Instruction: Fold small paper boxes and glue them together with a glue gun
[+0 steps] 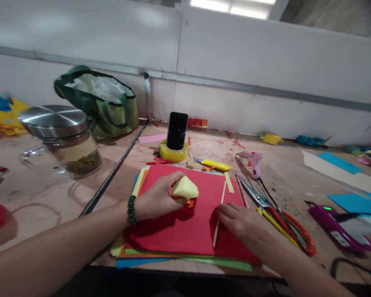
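Note:
My left hand (160, 196), with a green bead bracelet (131, 210) at the wrist, is closed around a small foam model: a pale yellow faceted block (185, 188) above an orange and red part (190, 204). The model is over a stack of coloured sheets topped by a red sheet (173, 231). Toward the right side of that sheet, the fingers of my right hand (238, 220) are bent together on a thin wooden stick (216, 235). Its upper part shows beyond the fingers. My fingertips partly hide the grip.
Scissors (261, 200), a pink glue gun (252, 161) and a yellow utility knife (215, 165) lie around the sheets. A phone (177, 131) stands in a yellow tape roll (173, 153). Left are a glass jug (77, 154) and green bag (120, 119); right, a purple power strip (336, 231).

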Tool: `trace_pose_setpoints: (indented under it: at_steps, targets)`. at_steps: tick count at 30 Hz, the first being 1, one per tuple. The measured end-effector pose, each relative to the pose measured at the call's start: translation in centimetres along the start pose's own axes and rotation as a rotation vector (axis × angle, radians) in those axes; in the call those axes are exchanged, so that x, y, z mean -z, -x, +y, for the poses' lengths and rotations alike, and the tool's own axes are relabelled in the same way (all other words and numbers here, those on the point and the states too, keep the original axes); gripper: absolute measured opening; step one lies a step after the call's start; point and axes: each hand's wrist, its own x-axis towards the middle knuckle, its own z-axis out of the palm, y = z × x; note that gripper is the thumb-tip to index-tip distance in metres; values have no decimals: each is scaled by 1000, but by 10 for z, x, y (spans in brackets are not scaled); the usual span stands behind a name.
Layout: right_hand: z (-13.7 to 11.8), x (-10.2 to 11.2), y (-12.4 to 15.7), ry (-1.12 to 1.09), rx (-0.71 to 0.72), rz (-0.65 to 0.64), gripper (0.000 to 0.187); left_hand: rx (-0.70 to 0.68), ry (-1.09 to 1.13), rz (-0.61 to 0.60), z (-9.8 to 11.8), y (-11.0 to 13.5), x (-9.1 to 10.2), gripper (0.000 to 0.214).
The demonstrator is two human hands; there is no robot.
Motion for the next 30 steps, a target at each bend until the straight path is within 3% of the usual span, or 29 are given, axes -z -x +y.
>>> trace_pose_setpoints:
  at_steps: [2, 4, 7, 10, 14, 22, 30]
  targets:
    - [4, 2, 9, -16, 37, 143, 25, 0, -9, 1, 0, 1, 1, 18]
    - [1, 11, 18, -115, -25, 366, 24, 3, -12, -12, 1, 1, 1, 18]
    - [-17, 35, 22, -468, -313, 776, 18, 4, -33, -43, 4, -1, 2, 17]
    - [-36, 55, 11, -805, -651, 983, 10, 11, -61, -69, 9, -3, 4, 18]
    - [-36, 54, -6, -977, -519, 919, 8, 21, -82, -100, 11, -5, 4, 19]
    - [-32, 34, -20, -775, -387, 699, 12, -33, -223, -67, 10, -3, 0, 17]
    - [-34, 32, -32, -614, -336, 635, 15, -57, -296, -56, 13, -2, -2, 19]
